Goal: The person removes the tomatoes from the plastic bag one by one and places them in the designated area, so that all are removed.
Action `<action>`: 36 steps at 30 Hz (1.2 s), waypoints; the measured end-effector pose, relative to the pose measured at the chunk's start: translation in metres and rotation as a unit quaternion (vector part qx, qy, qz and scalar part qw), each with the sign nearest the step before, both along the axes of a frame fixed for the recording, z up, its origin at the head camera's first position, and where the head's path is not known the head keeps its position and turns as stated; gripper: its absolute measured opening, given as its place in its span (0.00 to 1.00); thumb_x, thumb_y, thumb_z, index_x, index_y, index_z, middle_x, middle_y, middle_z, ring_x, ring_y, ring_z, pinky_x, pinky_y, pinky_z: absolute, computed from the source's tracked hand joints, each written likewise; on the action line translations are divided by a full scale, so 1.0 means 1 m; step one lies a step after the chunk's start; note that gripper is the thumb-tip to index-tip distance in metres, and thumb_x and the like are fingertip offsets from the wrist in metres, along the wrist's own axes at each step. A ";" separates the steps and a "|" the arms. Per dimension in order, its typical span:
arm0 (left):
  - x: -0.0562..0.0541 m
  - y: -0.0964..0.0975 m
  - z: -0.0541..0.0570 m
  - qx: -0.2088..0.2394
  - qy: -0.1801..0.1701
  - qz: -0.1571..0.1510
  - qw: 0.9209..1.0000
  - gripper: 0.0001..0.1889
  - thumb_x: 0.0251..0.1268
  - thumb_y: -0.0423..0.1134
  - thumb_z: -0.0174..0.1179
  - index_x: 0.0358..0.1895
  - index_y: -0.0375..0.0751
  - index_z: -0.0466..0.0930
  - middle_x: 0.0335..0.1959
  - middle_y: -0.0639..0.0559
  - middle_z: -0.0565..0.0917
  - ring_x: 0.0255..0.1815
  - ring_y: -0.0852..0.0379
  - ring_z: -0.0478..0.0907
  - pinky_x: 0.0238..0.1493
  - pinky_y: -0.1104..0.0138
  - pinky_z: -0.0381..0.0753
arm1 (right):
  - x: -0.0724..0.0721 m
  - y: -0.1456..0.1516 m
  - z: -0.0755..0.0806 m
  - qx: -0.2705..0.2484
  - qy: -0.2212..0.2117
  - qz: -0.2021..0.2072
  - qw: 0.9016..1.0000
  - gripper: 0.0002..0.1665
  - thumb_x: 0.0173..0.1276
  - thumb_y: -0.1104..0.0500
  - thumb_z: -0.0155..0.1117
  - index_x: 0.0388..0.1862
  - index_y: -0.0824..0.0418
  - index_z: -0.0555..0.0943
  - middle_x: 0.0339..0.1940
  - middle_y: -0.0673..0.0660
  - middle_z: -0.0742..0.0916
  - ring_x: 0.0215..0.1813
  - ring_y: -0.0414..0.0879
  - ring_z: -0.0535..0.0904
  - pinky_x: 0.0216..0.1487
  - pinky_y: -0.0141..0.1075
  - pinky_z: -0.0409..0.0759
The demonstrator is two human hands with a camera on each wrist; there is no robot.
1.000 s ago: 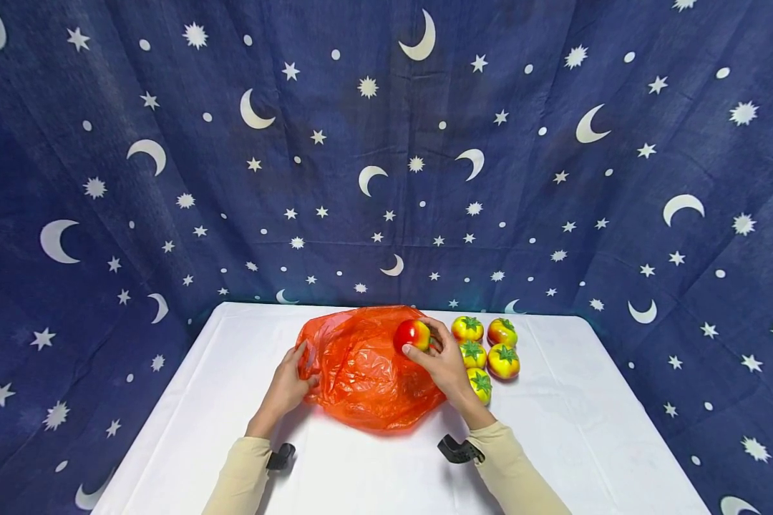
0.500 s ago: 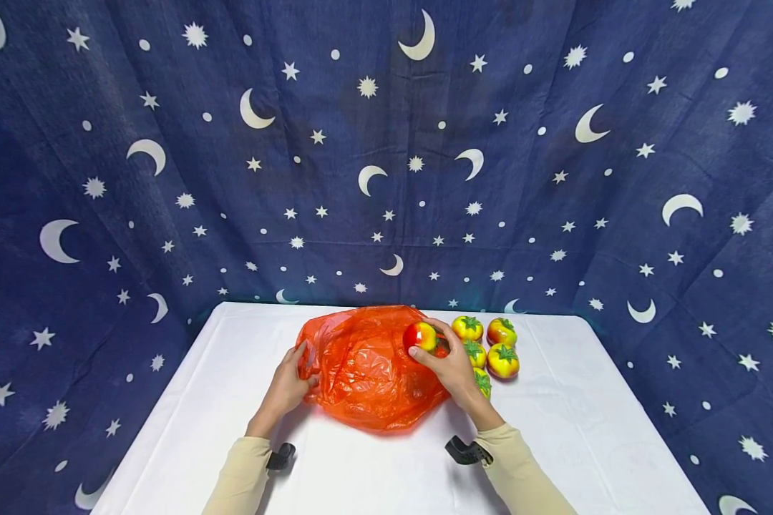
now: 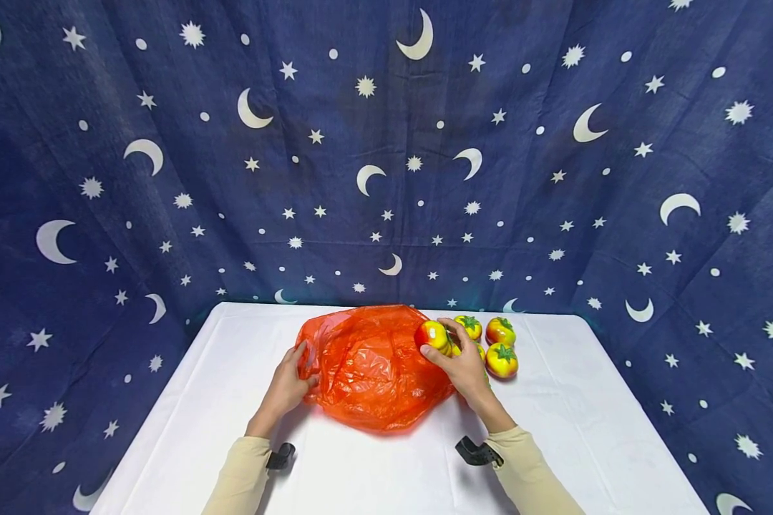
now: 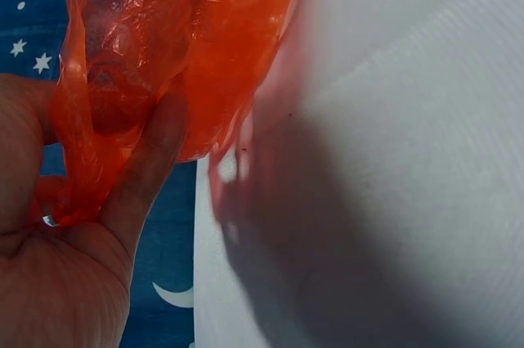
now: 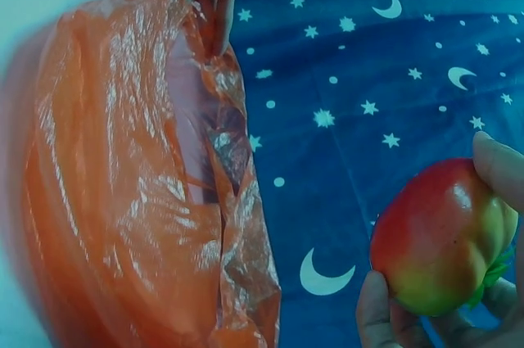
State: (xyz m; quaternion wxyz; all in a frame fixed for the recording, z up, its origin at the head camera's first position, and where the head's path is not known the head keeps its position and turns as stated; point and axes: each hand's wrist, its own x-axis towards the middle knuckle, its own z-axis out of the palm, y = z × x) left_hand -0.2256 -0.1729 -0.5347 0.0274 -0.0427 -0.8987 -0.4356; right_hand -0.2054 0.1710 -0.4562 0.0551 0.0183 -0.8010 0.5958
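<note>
An orange-red plastic bag (image 3: 373, 372) lies puffed up on the table, left of centre. My left hand (image 3: 288, 383) grips its left edge; in the left wrist view the thumb (image 4: 151, 168) presses against the thin crumpled film (image 4: 225, 45). My right hand (image 3: 462, 366) holds a shiny red-and-yellow tomato (image 3: 431, 335) above the bag's right side. Up close, the right wrist view shows this tomato (image 5: 446, 237) between thumb and fingers, its green leafy top facing the palm. Just right of that hand sit several similar tomatoes (image 3: 502, 362), some partly hidden behind it.
A white cloth covers the table (image 3: 361, 472). Behind it and along both sides hangs a dark blue curtain (image 3: 335, 179) printed with moons and stars. Each wrist wears a black strap (image 3: 479, 452) below a beige sleeve (image 3: 535, 476).
My right hand has moved right with the tomato, from over the bag towards the other tomatoes, covering more of them. The left hand has stayed on the bag's edge.
</note>
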 end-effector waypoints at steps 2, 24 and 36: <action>0.000 0.000 0.000 -0.001 -0.001 0.001 1.000 0.43 0.54 0.28 0.67 0.75 0.30 0.56 0.72 0.31 0.62 0.73 0.31 0.61 0.73 0.43 0.62 | 0.001 0.003 0.000 0.002 -0.003 0.001 1.000 0.39 0.58 0.49 0.74 0.68 0.50 0.70 0.67 0.56 0.75 0.70 0.54 0.69 0.72 0.51 0.70; -0.001 -0.002 0.000 -0.002 -0.001 0.003 1.000 0.43 0.55 0.28 0.67 0.75 0.30 0.56 0.72 0.31 0.63 0.73 0.31 0.60 0.73 0.43 0.60 | 0.008 0.040 -0.010 0.052 0.008 -0.032 0.998 0.40 0.61 0.48 0.72 0.71 0.50 0.69 0.69 0.60 0.73 0.67 0.57 0.69 0.71 0.58 0.67; -0.002 -0.002 0.000 -0.006 0.000 0.000 1.000 0.44 0.55 0.27 0.66 0.75 0.30 0.54 0.72 0.32 0.62 0.73 0.32 0.61 0.73 0.44 0.62 | 0.020 0.063 -0.014 0.075 -0.020 -0.049 0.996 0.42 0.60 0.49 0.72 0.71 0.53 0.67 0.73 0.63 0.68 0.69 0.60 0.67 0.72 0.59 0.64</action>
